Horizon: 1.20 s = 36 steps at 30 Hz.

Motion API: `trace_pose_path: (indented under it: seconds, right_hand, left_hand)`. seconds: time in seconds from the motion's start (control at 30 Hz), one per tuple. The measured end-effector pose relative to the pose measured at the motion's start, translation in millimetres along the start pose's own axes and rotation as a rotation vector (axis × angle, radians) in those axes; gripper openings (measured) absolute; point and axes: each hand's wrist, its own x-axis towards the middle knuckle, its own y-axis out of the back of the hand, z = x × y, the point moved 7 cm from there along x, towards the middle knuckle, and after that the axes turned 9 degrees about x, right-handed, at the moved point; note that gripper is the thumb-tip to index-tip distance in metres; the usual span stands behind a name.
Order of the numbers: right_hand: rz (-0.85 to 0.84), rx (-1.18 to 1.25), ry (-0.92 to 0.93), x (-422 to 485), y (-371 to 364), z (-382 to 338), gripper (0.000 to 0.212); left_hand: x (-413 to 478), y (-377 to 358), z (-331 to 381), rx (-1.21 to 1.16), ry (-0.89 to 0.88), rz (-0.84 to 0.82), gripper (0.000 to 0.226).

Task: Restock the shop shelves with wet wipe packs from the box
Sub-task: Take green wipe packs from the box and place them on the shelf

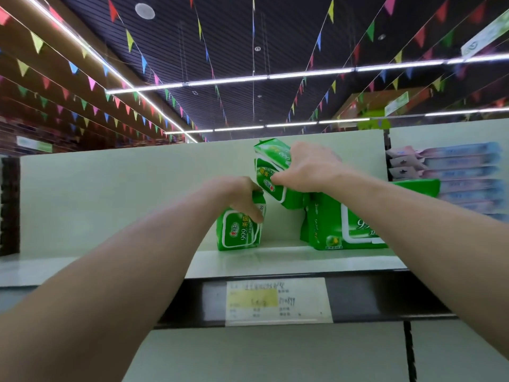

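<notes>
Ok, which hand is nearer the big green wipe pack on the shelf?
Right. The right hand is above the left end of the big green wipe pack, gripping a tilted green pack. The left hand is farther left, gripping a small upright green pack.

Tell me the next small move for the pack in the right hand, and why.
Probably lower the raised pack onto the shelf beside the standing pack. The right hand holds it tilted in the air, the left hand grips the standing pack, and bare shelf shows between that and the large green pack.
</notes>
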Motion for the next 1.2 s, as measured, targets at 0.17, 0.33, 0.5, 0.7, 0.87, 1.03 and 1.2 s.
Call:
trace_pose_path:
  seconds: [0.17,0.33,0.5,0.7,0.87,1.03,1.2]
  right_hand:
    - [0.020,0.015,-0.017,6.8,-2.2,1.3,0.026]
    - [0.045,0.046,-0.018,10.3,-1.5,3.1,0.022]
    - [0.071,0.062,0.006,10.7,0.4,7.1,0.024]
    - [0.127,0.075,0.022,13.2,2.2,12.7,0.033]
    - [0.101,0.089,0.012,14.4,-3.0,21.0,0.033]
    - [0.071,0.078,0.019,13.1,-6.4,20.2,0.040]
    - [0.031,0.083,0.031,15.4,-12.9,19.4,0.039]
  left_hand:
    - [5.0,-8.7,-24.9,-0.354,0.030,0.039,0.078]
    - [9.2,-28.0,-37.4,-0.557,0.075,-0.086,0.057]
    - [13.7,-14.6,-18.4,-0.420,0.022,-0.085,0.061]
    - [23.2,3.6,13.6,-0.244,-0.060,-0.059,0.064]
    - [35.9,-14.8,27.7,-0.194,-0.109,-0.021,0.053]
    - [35.3,-27.5,15.8,-0.145,-0.071,-0.157,0.067]
    - [38.4,-29.6,10.7,-0.025,-0.124,-0.079,0.065]
